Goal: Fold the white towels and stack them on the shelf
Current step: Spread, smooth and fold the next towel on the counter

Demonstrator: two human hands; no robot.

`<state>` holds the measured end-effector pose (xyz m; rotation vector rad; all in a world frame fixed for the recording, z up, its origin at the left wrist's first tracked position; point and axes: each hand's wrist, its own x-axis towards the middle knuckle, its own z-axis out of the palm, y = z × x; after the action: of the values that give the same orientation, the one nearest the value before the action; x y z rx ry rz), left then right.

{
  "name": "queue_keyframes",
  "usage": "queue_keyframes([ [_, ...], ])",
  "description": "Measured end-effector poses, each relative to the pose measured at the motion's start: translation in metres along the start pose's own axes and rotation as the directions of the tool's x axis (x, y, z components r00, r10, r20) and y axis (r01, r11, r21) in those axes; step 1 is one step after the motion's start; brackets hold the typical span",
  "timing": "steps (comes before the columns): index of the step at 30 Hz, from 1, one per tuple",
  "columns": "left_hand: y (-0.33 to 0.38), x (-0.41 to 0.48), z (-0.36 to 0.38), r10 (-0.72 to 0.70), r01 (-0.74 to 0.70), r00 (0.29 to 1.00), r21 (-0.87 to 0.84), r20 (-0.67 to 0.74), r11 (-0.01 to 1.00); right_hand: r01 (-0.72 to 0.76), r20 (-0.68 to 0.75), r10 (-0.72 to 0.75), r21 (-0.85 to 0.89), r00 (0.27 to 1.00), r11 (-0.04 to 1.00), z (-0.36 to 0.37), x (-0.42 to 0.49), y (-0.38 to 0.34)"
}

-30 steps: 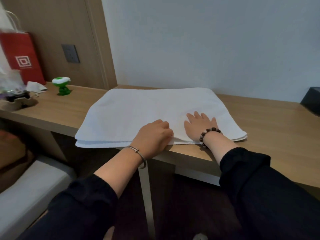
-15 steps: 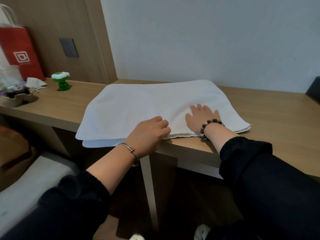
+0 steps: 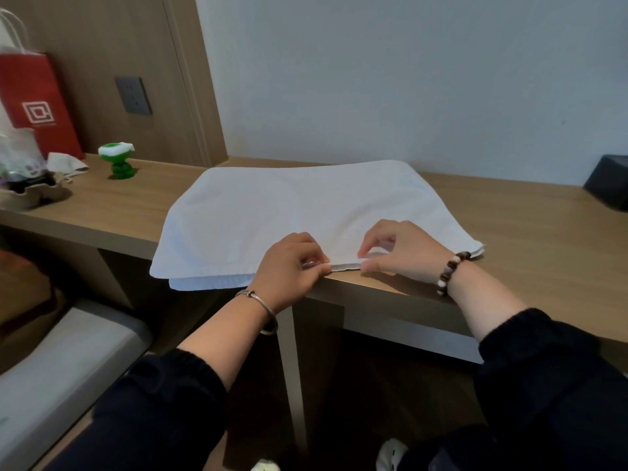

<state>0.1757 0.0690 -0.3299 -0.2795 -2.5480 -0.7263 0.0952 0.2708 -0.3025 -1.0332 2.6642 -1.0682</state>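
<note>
A white towel (image 3: 289,212), folded into a wide rectangle, lies on the wooden desk (image 3: 526,239) with its near left corner hanging over the front edge. My left hand (image 3: 292,266) pinches the towel's near hem at the desk edge. My right hand (image 3: 404,249), a little to the right, has its fingers curled and pinches the same hem between thumb and fingertips. No shelf is in view.
At the far left of the desk stand a red paper bag (image 3: 34,103), a green figurine (image 3: 119,161), a crumpled white cloth (image 3: 66,163) and a tray of small items (image 3: 23,192). A black box (image 3: 608,186) sits at the right edge. A grey cushion (image 3: 51,368) lies below left.
My right hand lay flat on the towel; it has now lifted and curled to pinch the near hem. My left hand stayed at the hem.
</note>
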Motion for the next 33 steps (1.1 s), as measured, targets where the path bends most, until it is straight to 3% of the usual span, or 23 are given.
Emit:
queue_keyframes([
  [10, -0.001, 0.0, -0.002, 0.003, -0.003, 0.999, -0.005, 0.047, 1.0, 0.117, -0.074, -0.147, -0.317, 0.986, 0.941, 0.01, -0.002, -0.007],
  [13, -0.001, 0.0, -0.006, 0.04, -0.043, 0.996, 0.035, 0.081, 0.998, 0.153, -0.054, -0.176, -0.29, 0.983, 0.945, 0.01, -0.008, -0.004],
  [18, -0.011, -0.009, -0.018, 0.213, -0.228, 0.973, 0.201, 0.093, 0.953, 0.15, -0.065, -0.171, -0.249, 0.983, 0.957, 0.009, -0.009, 0.001],
  [24, -0.026, -0.015, -0.023, 0.15, -0.129, 0.987, 0.278, -0.057, 0.952, 0.063, -0.094, -0.094, -0.294, 0.991, 0.954, 0.006, -0.002, 0.006],
  [33, -0.016, 0.045, 0.006, 0.043, -0.09, 0.988, 0.327, 0.148, 0.941, -0.121, -0.193, 0.055, -0.348, 0.98, 0.93, -0.017, -0.01, 0.025],
])
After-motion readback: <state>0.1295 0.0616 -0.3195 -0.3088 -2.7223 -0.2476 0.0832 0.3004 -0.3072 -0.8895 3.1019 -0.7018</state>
